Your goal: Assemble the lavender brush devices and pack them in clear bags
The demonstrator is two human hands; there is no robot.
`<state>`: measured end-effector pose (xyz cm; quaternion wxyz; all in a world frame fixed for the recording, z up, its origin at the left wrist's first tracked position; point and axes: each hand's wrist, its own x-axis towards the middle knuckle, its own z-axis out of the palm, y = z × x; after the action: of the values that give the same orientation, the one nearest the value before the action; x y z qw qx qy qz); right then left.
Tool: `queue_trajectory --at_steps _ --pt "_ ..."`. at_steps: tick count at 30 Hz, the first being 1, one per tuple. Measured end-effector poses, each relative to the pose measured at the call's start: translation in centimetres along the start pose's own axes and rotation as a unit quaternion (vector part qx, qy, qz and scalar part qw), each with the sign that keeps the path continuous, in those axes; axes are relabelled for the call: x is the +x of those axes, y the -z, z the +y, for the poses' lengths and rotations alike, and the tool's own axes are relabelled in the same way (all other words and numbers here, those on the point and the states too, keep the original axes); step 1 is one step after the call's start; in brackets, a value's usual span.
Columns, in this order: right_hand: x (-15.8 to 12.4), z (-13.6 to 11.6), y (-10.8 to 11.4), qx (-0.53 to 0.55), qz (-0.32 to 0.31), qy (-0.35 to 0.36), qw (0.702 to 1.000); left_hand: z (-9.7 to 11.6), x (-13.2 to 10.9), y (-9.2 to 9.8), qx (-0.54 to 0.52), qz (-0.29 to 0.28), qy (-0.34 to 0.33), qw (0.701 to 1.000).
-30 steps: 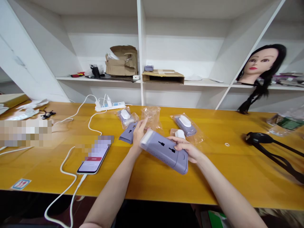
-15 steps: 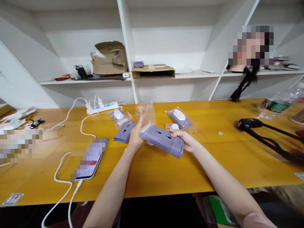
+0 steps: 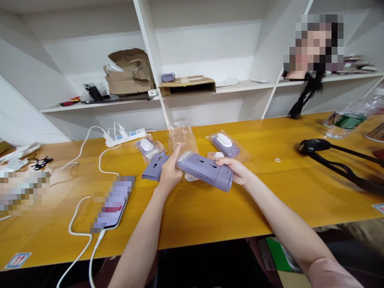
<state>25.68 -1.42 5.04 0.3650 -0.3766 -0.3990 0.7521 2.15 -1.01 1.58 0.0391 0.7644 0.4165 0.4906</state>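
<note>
Item: a second housing (image 3: 154, 168), lying flat on the worktop (image 3: 210, 212) just left of the left hand (image 3: 169, 172). That hand gripped the white-tipped end of a lilac perforated socket housing (image 3: 204, 171), held above mid-worktop, long axis slanting upper left to lower right. Right hand (image 3: 234, 170) curled over its lower-right end.

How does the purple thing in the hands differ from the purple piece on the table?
The lavender perforated plastic housing is held between the left hand and right hand; the flat slotted lavender plastic piece lies on the yellow table. The housing looks bulkier, with rows of holes and a white end; the piece looks thin. Both share lavender colour and slots.
</note>
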Motion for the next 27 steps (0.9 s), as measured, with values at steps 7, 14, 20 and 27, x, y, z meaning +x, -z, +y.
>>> queue_trajectory --at_steps 7,14,20,27 --pt "0.2 0.1 -0.5 -0.018 0.059 0.08 0.995 0.3 -0.2 -0.6 -0.001 0.046 -0.009 0.999" --pt "0.0 0.2 -1.6 -0.002 0.124 0.137 0.983 3.2 -1.2 -2.2 0.03 -0.029 -0.131 0.99" --pt "-0.5 0.2 -1.8 -0.014 0.127 0.193 0.973 4.5 -1.7 -1.1 -0.059 0.047 -0.125 0.989" --pt "-1.1 1.4 -3.7 -0.011 0.1 0.208 0.973 3.4 0.8 -0.4 -0.389 0.163 0.346 0.838"
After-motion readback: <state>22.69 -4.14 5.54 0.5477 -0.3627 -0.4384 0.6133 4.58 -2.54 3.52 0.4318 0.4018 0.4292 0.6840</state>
